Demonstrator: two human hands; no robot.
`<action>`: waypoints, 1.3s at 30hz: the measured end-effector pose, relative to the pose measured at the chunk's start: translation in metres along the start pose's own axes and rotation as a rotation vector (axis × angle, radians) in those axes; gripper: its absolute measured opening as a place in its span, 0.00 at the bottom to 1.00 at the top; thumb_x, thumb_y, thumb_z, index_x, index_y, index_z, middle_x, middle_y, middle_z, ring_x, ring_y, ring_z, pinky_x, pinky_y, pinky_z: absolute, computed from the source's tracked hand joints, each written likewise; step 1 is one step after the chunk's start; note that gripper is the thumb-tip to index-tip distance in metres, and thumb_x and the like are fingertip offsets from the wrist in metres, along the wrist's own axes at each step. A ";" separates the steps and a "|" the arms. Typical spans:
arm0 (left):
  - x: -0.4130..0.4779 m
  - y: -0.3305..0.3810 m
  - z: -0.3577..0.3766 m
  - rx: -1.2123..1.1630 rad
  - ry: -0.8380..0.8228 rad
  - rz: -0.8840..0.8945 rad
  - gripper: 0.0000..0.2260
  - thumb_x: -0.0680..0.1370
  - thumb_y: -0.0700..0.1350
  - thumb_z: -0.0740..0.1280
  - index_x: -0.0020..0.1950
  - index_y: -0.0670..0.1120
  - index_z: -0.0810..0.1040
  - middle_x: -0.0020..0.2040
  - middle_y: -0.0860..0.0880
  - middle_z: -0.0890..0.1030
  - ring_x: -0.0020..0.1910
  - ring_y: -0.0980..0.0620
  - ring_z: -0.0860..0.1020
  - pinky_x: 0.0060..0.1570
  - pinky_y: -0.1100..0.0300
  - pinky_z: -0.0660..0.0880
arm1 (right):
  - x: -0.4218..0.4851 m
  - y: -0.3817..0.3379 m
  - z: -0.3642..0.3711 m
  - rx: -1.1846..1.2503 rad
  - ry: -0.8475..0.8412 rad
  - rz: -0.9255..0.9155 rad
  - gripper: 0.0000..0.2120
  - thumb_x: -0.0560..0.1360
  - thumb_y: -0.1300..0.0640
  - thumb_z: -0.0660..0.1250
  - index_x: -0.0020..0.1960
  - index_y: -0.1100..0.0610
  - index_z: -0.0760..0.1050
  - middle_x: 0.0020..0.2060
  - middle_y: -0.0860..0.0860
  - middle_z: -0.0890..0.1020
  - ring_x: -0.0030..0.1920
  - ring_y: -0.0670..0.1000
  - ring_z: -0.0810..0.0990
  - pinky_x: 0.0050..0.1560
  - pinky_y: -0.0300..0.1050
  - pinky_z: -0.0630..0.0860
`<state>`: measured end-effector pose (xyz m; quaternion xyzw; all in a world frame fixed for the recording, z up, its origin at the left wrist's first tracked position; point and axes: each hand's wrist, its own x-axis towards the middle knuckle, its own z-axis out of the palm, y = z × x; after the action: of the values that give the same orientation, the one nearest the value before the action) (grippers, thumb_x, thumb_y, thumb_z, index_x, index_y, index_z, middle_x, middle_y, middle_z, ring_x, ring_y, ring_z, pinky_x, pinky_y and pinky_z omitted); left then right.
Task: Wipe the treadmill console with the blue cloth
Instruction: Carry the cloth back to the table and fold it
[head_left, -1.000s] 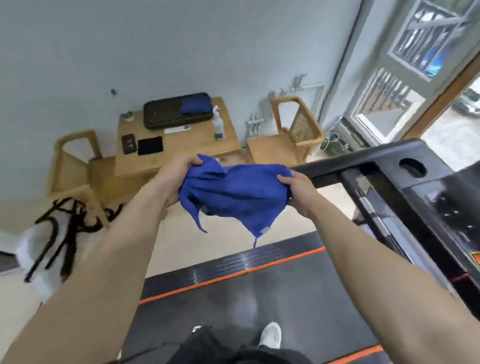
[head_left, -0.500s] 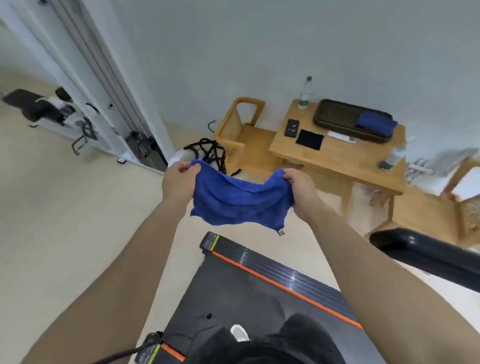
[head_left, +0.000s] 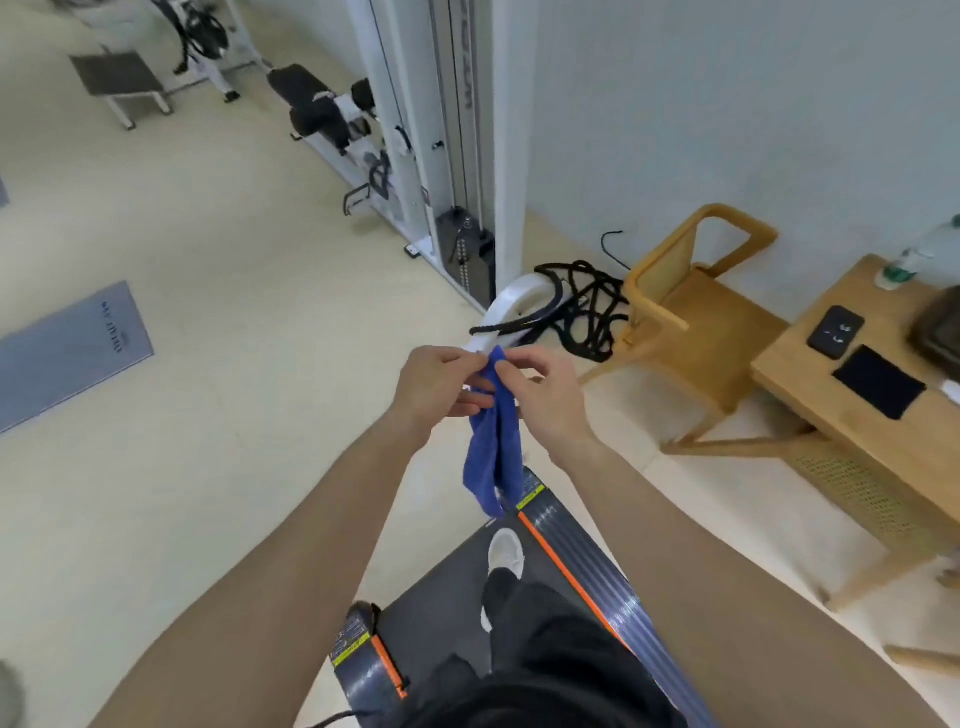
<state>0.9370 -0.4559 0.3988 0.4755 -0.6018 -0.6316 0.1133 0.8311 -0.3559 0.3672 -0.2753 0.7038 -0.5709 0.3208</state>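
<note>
Cloth (head_left: 493, 441): blue, in mid-air, hanging as a narrow bunched strip from its top corner. In view the lower tip overlaps the corner of the treadmill deck (head_left: 441, 613); can't tell if it touches.

Left hand (head_left: 436, 387): fingers curled, pinching the cloth's top corner from the left. Right hand (head_left: 545, 395): thumb and forefinger pinching the same corner from the right, other fingers loosely spread. The hands are close together, nearly touching at the cloth's top. Both forearms are bare and stretched forward.

Deck: dark belt, orange stripe along the side rail, yellow labels at the end caps. A white shoe (head_left: 505, 553) and a dark trouser leg stand on the belt below the cloth.

Beyond the hands: a white curved base (head_left: 514, 306) on the floor with black ropes (head_left: 582, 306) piled over and beside it. Right of the ropes is a wooden chair (head_left: 691, 306), just beside a wooden tabletop (head_left: 831, 410). On the tabletop are a small black device (head_left: 835, 331), a flat black pad (head_left: 879, 382) and, at the far edge, a clear bottle (head_left: 914, 260), which is blurred.

Upper middle: white cable machine (head_left: 457, 156) against the wall, weight stack at its foot, black padded seat to its left. Far left on the cream floor lies a grey mat (head_left: 67, 353).
</note>
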 end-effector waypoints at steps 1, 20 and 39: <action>0.014 0.005 -0.008 0.022 -0.002 -0.007 0.10 0.80 0.44 0.66 0.50 0.40 0.84 0.43 0.42 0.87 0.40 0.44 0.86 0.34 0.60 0.80 | 0.016 0.002 0.006 -0.032 -0.013 -0.016 0.09 0.76 0.56 0.68 0.45 0.43 0.83 0.42 0.43 0.85 0.46 0.51 0.84 0.48 0.57 0.82; 0.279 0.060 -0.057 0.416 -0.075 0.053 0.10 0.71 0.49 0.77 0.43 0.46 0.80 0.38 0.47 0.85 0.33 0.52 0.82 0.28 0.66 0.72 | 0.274 0.025 0.034 -0.195 -0.174 -0.017 0.07 0.76 0.60 0.71 0.45 0.48 0.80 0.41 0.45 0.85 0.43 0.48 0.83 0.47 0.47 0.79; 0.536 -0.001 -0.053 1.399 -0.361 1.528 0.03 0.70 0.47 0.74 0.38 0.49 0.83 0.36 0.48 0.72 0.32 0.47 0.72 0.25 0.60 0.63 | 0.473 0.114 0.040 -0.162 0.336 0.111 0.09 0.82 0.58 0.62 0.53 0.57 0.81 0.45 0.47 0.83 0.45 0.42 0.78 0.45 0.36 0.72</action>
<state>0.6969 -0.8736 0.1583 -0.1724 -0.9802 0.0350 0.0903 0.5557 -0.7150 0.1853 -0.1618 0.8053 -0.5318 0.2065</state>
